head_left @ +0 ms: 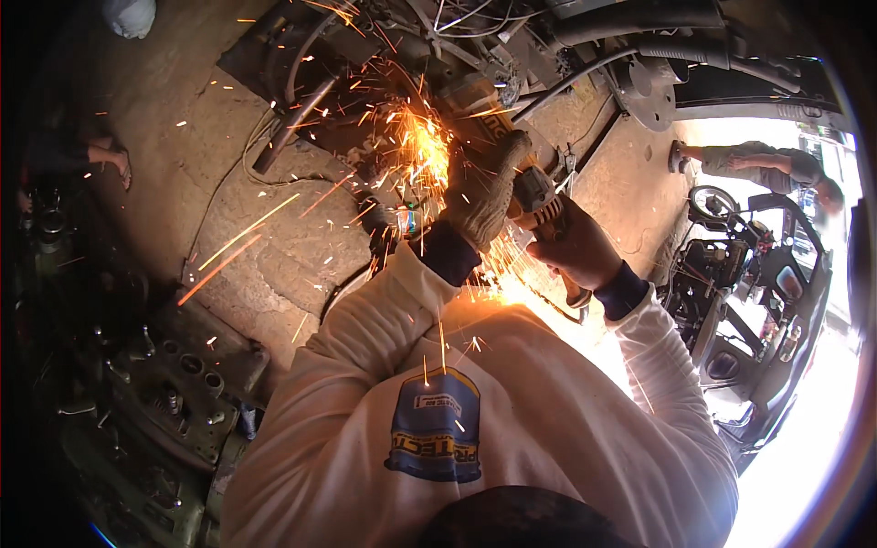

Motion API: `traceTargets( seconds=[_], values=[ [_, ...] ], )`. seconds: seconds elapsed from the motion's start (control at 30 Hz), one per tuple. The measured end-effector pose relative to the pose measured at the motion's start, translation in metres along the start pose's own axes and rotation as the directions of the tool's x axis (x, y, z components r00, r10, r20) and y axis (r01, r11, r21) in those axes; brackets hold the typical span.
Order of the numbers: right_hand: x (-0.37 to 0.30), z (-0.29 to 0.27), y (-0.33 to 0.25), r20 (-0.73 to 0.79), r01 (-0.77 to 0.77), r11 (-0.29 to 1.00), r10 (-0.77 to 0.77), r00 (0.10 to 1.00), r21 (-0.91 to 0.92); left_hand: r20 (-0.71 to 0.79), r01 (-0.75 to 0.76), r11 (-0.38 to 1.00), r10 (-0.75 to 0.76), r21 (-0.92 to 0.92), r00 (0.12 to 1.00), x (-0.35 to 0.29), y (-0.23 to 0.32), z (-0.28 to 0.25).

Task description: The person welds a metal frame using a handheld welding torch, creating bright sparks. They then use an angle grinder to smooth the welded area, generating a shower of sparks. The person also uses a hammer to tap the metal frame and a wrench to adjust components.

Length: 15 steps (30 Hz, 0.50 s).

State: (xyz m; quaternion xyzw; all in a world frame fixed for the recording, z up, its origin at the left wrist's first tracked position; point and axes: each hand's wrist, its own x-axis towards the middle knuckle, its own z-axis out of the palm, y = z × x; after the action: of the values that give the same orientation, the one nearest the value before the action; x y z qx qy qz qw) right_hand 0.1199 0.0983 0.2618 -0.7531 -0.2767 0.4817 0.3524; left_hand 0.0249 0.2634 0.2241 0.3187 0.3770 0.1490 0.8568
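1. Concrete floor (274, 233), tan and stained, spreads under the whole workshop; daylight glares along the right side.
2. White sweatshirt (566, 420) on the wearer fills the lower middle, a blue printed patch on its front.
3. Dark machinery (215, 342) stands at lower left.
4. A motorcycle (717, 269) is at right; a person (758, 164) in shorts stands near its front wheel.
5. The grinder (537, 194) is mid-view before the wearer's chest, between both hands.
6. The left hand (491, 196), in a knit glove, has its grip clamped round the grinder's front.
7. The bare right hand (585, 248) has its grip clamped round the grinder's rear.
8. A pipe (294, 128) lies at upper left.
9. Orange sparks (422, 151) fly just beside the glove; the disc is hidden.
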Motion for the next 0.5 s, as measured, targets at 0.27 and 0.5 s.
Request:
traceTargets(
  seconds=[0.27,0.5],
  values=[
    [-0.009,-0.009,0.005,0.011,-0.192,0.981,0.192,0.981,-0.018,-0.003,-0.099,0.983,0.100,-0.155,0.995,0.001,-0.023,0.009],
    [-0.044,-0.030,0.035,0.050,0.055,0.998,-0.053,0.997,-0.041,0.112,-0.260,0.945,0.285,-0.198,0.952,-0.015,-0.041,0.031]
  ],
)
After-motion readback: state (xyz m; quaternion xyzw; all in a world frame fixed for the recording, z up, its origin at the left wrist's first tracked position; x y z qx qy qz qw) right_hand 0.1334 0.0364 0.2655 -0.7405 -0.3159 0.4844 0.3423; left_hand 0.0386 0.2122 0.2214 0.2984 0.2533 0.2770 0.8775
